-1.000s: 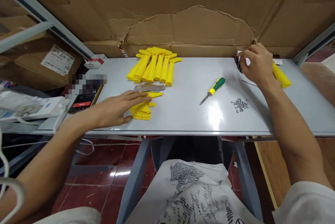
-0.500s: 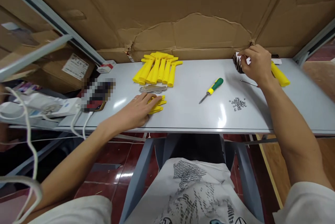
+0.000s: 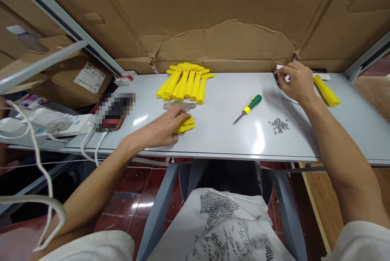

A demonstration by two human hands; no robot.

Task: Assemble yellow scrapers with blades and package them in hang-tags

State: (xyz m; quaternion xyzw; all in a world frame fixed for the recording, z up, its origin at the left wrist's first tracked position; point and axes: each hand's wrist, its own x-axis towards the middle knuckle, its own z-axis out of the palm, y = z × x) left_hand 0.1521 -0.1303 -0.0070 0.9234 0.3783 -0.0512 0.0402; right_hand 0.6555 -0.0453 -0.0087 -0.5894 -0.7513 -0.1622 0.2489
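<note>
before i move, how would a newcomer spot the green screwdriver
On the pale table, look between the yellow handles and the small metal pieces. The screwdriver lies there, its handle green and yellow where those are all yellow.

We appear to be in a small assembly workshop: a screwdriver (image 3: 248, 109), a heap of small metal parts (image 3: 279, 125), bunched yellow handles (image 3: 183, 84) and flat yellow parts (image 3: 186, 126) share one narrow grey tabletop (image 3: 219, 135). Cardboard sheeting (image 3: 213, 1) behind it, metal framing (image 3: 62, 18) and a labelled carton (image 3: 65, 87) give us a makeshift, storeroom-like corner.
</note>
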